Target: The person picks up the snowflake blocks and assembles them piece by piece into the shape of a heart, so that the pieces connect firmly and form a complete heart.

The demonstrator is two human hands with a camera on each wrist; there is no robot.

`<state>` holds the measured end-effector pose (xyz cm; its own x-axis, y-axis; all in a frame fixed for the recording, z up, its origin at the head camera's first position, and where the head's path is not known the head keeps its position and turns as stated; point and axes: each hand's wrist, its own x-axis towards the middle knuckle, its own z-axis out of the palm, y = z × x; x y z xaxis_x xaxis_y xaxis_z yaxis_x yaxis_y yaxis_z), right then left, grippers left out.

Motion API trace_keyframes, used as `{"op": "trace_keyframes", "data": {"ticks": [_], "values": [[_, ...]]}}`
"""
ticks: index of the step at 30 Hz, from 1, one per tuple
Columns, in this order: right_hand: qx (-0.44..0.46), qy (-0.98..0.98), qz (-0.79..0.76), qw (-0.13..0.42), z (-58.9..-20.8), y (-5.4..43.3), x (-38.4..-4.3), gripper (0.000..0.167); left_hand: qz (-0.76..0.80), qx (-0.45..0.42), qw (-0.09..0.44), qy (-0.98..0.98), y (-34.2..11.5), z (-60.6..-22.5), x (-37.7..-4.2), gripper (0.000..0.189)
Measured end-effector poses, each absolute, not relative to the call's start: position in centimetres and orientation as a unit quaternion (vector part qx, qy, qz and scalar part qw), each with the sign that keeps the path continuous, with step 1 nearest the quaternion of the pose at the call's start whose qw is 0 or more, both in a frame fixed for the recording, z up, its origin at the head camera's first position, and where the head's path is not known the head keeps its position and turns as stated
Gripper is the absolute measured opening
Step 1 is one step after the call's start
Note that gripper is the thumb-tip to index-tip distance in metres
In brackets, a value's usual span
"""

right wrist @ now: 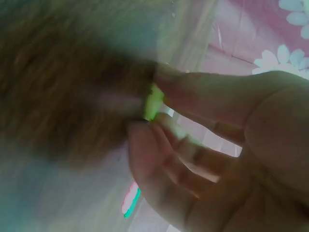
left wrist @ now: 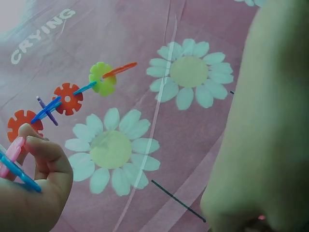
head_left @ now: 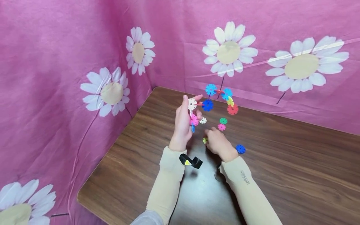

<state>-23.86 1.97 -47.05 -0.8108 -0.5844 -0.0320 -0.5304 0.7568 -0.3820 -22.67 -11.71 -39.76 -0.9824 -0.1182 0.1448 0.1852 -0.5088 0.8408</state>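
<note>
**Holding up a chain of notched discs [head_left: 207,105] over the far side of the table [head_left: 281,156]**

Holds the chain in the left grip [head_left: 182,125], with fingers curled round its near left end. Runs in mixed colours along its length: light blue, pink and white at the grip, then red, dark blue, more light blue and yellow, ending in red on the right. Looks flat and thin in each piece, with notches cut round the rim and a small hole at the centre. Joins slot to slot, with some pieces face-on and others edge-on, in a loose bend.

Pinches a yellow-green disc [head_left: 205,140] in the right grip [head_left: 219,142], nearer than the chain, with thumb and fingertips closed to its thickness. Shows only in part past the fingers.

Has on the table a white disc [head_left: 203,120] near the left grip, a green disc [head_left: 223,121] close against a pink disc [head_left: 221,127] farther right, and a dark blue disc [head_left: 240,149] right of the right grip.
</note>
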Motion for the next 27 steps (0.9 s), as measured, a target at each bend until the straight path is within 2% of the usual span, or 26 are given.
{"op": "trace_keyframes", "data": {"ticks": [5, 11, 16, 24, 27], "values": [[-0.261, 0.928, -0.196, 0.180, -46.5, 3.8, -23.5, 0.021, -0.870, -0.035, 0.076, -0.485, -11.1, -39.7, -22.9, 0.060], [-0.255, 0.922, -0.213, 0.200, -46.7, 5.6, -22.1, 0.026, -0.870, -0.041, 0.062, -0.487, -10.4, -39.7, -23.1, 0.061], [-0.238, 0.914, -0.266, 0.193, -47.4, 6.8, -20.7, 0.028, -0.865, -0.039, 0.063, -0.496, -10.0, -39.8, -22.8, 0.060], [-0.239, 0.913, -0.298, 0.140, -47.6, 8.5, -19.5, 0.024, -0.858, -0.019, 0.078, -0.508, -9.7, -40.2, -22.8, 0.060], [-0.241, 0.913, -0.313, 0.099, -47.5, 8.7, -19.4, 0.022, -0.874, -0.011, 0.078, -0.479, -9.2, -40.3, -22.7, 0.059]]}}
